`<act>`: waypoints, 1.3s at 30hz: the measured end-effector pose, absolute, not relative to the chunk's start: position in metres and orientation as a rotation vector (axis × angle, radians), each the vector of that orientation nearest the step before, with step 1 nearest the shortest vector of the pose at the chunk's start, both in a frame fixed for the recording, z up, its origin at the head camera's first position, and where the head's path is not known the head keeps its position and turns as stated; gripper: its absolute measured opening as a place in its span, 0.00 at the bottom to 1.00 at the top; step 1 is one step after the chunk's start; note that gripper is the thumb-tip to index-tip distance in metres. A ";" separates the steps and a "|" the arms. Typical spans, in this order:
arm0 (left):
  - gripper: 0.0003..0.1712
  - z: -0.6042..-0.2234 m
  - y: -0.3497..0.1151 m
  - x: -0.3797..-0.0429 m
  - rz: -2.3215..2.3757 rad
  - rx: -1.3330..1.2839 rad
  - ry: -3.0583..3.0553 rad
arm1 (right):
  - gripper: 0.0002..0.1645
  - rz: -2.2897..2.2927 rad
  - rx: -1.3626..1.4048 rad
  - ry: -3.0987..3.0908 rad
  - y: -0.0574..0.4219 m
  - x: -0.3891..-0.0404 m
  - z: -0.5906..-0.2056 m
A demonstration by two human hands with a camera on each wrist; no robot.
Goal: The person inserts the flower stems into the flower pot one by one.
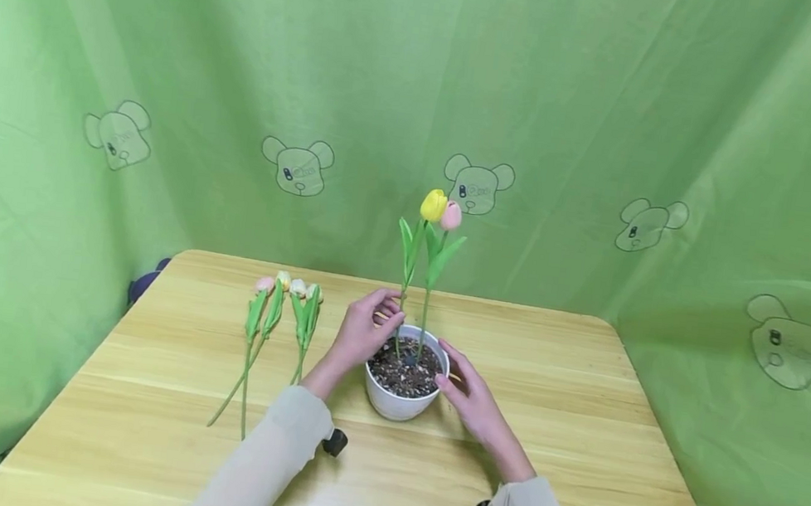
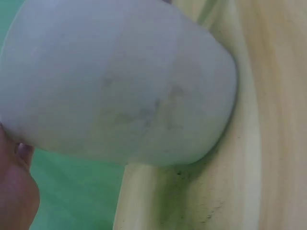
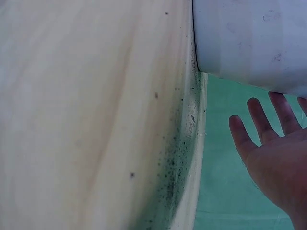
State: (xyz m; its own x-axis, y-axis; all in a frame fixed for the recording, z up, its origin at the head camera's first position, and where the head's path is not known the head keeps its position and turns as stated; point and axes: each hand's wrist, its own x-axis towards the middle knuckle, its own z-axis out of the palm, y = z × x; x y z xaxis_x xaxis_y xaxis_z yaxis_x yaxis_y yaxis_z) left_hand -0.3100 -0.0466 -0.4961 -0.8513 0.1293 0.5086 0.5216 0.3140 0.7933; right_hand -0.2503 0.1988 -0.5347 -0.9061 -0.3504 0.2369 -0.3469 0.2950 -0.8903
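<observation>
A white pot (image 1: 399, 407) of dark soil (image 1: 402, 376) stands on the table, with a yellow tulip (image 1: 433, 205) and a pink tulip (image 1: 451, 216) upright in it. At the pot's left rim, my left hand (image 1: 361, 327) pinches the yellow tulip's stem low down, fingers curled. The left wrist view is mostly filled by the pot's side, which hides the fingertips. My right hand (image 1: 470, 398) rests its spread fingers and thumb against the pot's right rim. In the right wrist view, the fingers (image 3: 261, 120) look straight and apart, close beside the pot wall.
Several more tulips (image 1: 283, 306), pink and whitish, lie on the table (image 1: 557, 437) left of the pot, their stems partly crossing. Soil crumbs (image 3: 172, 177) dot the tabletop by the pot. A green curtain (image 1: 395, 77) encloses the table's back and sides.
</observation>
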 end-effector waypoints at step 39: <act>0.15 -0.503 -0.045 -0.321 -1.932 -0.426 -2.078 | 0.37 -1.749 -0.689 2.497 0.201 -0.251 -0.531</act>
